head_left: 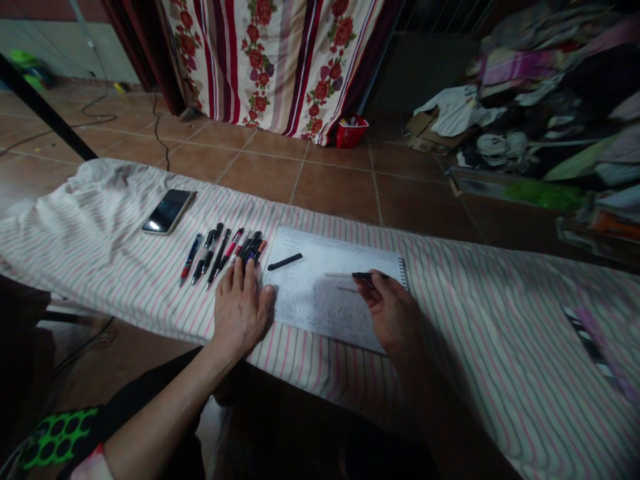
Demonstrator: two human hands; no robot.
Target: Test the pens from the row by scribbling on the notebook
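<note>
A spiral notebook (320,293) lies open on a striped cloth (475,313), its page covered in scribbles. My right hand (393,313) rests on the page and pinches a pen (350,275) that points left. A black pen cap (285,261) lies loose on the page's upper left. My left hand (241,308) lies flat with fingers stretched out on the cloth beside the notebook's left edge. Its fingertips touch the near end of a row of several pens (223,253).
A phone (167,211) lies screen-up on the cloth to the far left. Behind the covered surface is a tiled floor (320,173) with a red basket (351,131), a flowered curtain (275,60), cables, and a pile of clothes (540,100) at right.
</note>
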